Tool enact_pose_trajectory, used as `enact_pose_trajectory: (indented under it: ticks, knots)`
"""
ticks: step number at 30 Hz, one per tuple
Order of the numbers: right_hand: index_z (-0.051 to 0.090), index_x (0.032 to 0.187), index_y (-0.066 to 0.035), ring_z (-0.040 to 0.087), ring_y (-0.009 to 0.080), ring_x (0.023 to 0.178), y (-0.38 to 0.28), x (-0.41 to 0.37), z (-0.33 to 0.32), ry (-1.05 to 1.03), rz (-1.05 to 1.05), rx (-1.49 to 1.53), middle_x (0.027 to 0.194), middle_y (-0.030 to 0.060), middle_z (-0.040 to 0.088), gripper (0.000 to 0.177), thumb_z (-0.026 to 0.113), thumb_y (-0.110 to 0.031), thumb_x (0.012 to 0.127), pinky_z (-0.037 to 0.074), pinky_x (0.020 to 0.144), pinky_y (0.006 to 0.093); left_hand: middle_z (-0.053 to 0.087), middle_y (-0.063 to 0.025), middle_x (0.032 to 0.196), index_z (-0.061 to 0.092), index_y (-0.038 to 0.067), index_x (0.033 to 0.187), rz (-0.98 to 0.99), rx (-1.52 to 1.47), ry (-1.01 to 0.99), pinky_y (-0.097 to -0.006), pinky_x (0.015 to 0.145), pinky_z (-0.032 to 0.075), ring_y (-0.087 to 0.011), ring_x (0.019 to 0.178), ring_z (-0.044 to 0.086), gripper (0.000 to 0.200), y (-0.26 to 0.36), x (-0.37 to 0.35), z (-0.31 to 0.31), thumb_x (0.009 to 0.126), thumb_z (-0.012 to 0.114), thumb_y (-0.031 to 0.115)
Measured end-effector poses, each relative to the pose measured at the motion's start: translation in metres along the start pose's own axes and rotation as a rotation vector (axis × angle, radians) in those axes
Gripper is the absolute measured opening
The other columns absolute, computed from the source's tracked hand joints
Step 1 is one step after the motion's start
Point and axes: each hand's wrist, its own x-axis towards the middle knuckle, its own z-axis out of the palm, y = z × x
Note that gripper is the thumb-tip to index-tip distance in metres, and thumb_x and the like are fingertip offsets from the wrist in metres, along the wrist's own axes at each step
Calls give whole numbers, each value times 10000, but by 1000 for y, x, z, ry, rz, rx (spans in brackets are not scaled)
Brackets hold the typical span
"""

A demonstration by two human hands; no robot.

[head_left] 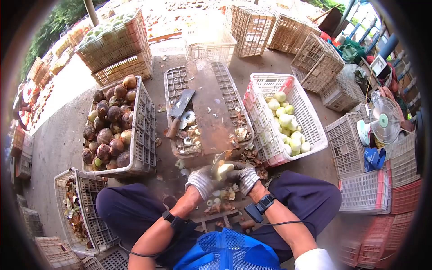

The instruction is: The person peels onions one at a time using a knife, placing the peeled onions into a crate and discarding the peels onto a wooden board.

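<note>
Both hands wear grey-white gloves and meet just past my knees. My left hand [201, 180] is closed beside a curved metal blade [218, 163]; its handle is hidden in the glove. A pale peeled bulb [224, 170] lies between the hands, with the fingers of my right hand [243, 176] wrapped round its right side. Beyond them a brown board [209, 105] rests across an upturned crate [177, 81]. A cleaver [181, 108] lies at the board's left edge, among peelings and cut ends.
At the left, a white crate [143, 130] holds brown unpeeled bulbs; at the right, another [310, 112] holds pale peeled ones. A crate with scraps [96, 216] stands near my left knee. Stacked crates [114, 49] and a fan [385, 119] stand farther out.
</note>
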Motion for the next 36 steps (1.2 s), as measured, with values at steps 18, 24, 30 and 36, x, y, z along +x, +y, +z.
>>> enact_pose_trajectory:
  ticks: [18, 24, 30, 36]
  knots:
    - [611, 1132, -15, 681, 256, 776, 28, 49, -15, -224, -612, -730, 944, 119, 686, 289, 645, -95, 856, 578, 661, 377, 670, -142, 853, 651, 27, 934, 106, 98, 340, -341, 680, 511, -222, 726, 633, 296, -13, 7, -11, 653, 733, 74]
    - [626, 1061, -53, 646, 189, 705, 56, 68, -10, 29, -552, -561, 835, 73, 672, 270, 647, -143, 807, 539, 638, 311, 657, -168, 804, 668, 86, 911, 251, 299, 369, -411, 675, 514, -358, 758, 639, 246, 15, 1, -13, 704, 700, 214]
    - [643, 1006, -182, 651, 239, 758, 46, 79, -14, 45, -495, -1328, 819, 65, 658, 537, 823, -275, 509, 534, 681, 355, 659, -156, 796, 668, 94, 912, 236, 358, 382, -409, 666, 511, -343, 732, 638, 218, 4, 12, -5, 735, 681, 221]
    - [603, 1100, -40, 646, 211, 843, 43, 63, -5, -2, -370, -326, 965, 98, 656, 451, 698, -111, 665, 550, 725, 306, 679, -125, 775, 659, 28, 873, 292, 502, 351, -347, 632, 508, -226, 675, 641, 166, -37, 28, -5, 731, 682, 110]
